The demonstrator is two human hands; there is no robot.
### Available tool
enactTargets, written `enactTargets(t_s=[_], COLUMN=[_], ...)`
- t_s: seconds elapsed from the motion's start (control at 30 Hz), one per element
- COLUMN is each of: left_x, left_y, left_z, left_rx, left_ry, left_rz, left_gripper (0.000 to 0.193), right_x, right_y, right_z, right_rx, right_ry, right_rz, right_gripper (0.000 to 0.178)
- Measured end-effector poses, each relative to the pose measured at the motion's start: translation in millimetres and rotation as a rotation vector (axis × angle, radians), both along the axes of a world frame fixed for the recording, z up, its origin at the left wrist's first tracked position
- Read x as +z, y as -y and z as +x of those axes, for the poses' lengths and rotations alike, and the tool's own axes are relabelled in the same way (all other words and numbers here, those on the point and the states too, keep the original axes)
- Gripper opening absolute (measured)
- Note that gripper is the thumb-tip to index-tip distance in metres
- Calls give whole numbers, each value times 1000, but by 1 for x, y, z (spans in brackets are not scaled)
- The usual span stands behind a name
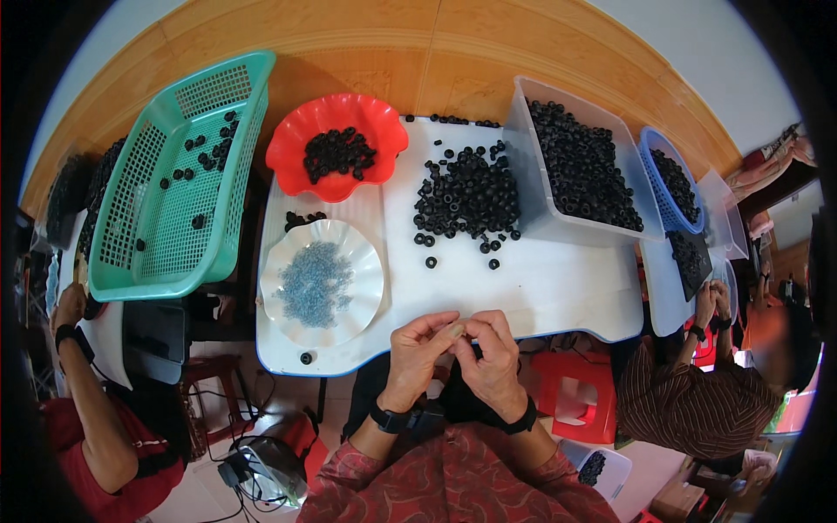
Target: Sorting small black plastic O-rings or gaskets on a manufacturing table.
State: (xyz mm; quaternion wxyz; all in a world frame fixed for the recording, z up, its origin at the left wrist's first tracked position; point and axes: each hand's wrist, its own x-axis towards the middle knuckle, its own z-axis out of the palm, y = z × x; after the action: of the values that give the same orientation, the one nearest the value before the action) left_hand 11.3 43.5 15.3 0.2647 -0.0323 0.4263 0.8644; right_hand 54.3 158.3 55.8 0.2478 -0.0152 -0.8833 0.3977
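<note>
My left hand and my right hand meet at the near edge of the white table. The fingertips of both are pinched together, and whatever sits between them is too small or hidden to make out. Beyond them lies a loose pile of small black round parts, with a few strays on its near side. To the left of my hands, a white scalloped plate holds small clear bluish pieces. One black part rests near the table edge below that plate.
Behind the plate is a red scalloped bowl of black parts. A green basket stands far left. Right of the pile are a clear bin and a blue basket, both with black parts. Co-workers sit at either side; a red stool is below.
</note>
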Motion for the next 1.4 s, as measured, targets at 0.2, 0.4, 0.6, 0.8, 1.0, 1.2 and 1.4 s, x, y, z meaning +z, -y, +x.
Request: enactTargets(t_s=[0.2,0.4,0.6,0.8,1.0,1.2,1.4], left_x=[-3,-8,-7,0,0,4,9], left_y=[2,0,3,6,13,13,12], left_z=[-1,0,2,1,-3,0,0], left_rx=[-26,-11,21,37,-1,21,80], left_ry=[-18,-58,-46,36,11,25,-2], left_rz=[26,6,16,176,311,211,173], left_gripper=[24,22,19,21,24,28,25], right_x=[-2,-11,-8,-12,-4,-11,-18], right_y=[6,13,20,25,31,37,41], right_z=[5,0,-12,-17,-12,-13,-15], right_rx=[-18,-146,-78,-9,5,-5,-31], right_ry=[42,93,247,177,212,142,156], right_rz=[-87,-254,-75,-229,-345,-388,-396], right_gripper=[19,24,47,49,52,46,43])
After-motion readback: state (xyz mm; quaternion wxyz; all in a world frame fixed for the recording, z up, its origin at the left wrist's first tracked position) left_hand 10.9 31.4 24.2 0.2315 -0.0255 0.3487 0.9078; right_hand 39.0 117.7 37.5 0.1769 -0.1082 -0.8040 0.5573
